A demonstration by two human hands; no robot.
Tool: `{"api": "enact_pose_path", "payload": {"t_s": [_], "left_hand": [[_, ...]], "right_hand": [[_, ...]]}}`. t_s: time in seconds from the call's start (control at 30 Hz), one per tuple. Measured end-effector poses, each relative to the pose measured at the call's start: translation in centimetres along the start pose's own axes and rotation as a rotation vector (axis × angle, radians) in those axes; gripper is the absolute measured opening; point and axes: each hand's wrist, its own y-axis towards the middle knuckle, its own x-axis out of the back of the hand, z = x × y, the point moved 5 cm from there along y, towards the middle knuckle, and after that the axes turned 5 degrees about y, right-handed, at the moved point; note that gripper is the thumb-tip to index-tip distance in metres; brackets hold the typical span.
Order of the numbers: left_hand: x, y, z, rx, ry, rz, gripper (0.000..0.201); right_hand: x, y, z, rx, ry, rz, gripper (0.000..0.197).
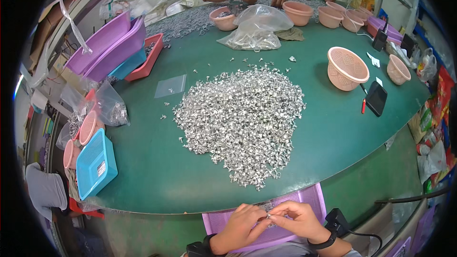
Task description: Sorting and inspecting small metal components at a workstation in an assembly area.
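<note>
Both hands meet over a purple plastic basket (312, 204) at the table's near edge. My left hand (243, 224) is closed, thumb and fingers pinched toward the right hand's fingertips. My right hand (296, 220) is pinched too, and a tiny silvery metal part (269, 216) shows between the fingertips. Its exact kind is too small to make out. Below the hands, more small metal pieces lie in the basket, mostly hidden. Just beyond, a large heap of small shiny metal parts (243, 119) spreads over the green table (152, 171).
At left stand a blue basket (97, 166) and purple trays (102, 50). A peach basket (347, 69) and a black phone-like device (377, 99) lie right. Clear plastic bags (257, 26) sit at the back, where two people work beside grey metal parts (183, 31).
</note>
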Motion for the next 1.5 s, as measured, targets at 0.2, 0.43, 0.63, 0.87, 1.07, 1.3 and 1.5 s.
{"api": "enact_pose_path", "payload": {"t_s": [0.2,0.43,0.63,0.87,1.07,1.3,1.5], "left_hand": [[-0.2,-0.4,1.1,0.091,-0.088,-0.093,0.009],[0.1,0.9,1.7,0.175,-0.202,-0.196,0.004],[2.2,1.4,2.4,0.275,-0.260,-0.282,0.011],[3.3,2.0,5.5,0.443,-0.305,-0.400,0.015],[2.1,1.5,6.6,0.484,-0.331,-0.409,0.017],[2.2,1.2,6.9,0.518,-0.431,-0.425,0.014],[2.5,0.6,6.2,0.412,-0.490,-0.481,0.007]], "right_hand": [[0.3,0.7,0.6,-0.009,-0.135,-0.035,0.016],[-7.0,-4.8,8.7,0.563,-0.048,0.783,0.020],[-7.4,-4.5,10.3,0.645,0.202,0.815,0.030],[-6.8,-4.2,9.7,0.614,0.473,0.727,0.029],[-5.1,-3.2,8.3,0.626,0.321,0.730,0.033],[-6.7,-2.7,8.5,0.414,0.197,0.756,0.033],[-8.3,-3.0,6.9,0.338,0.110,0.895,0.028]]}}
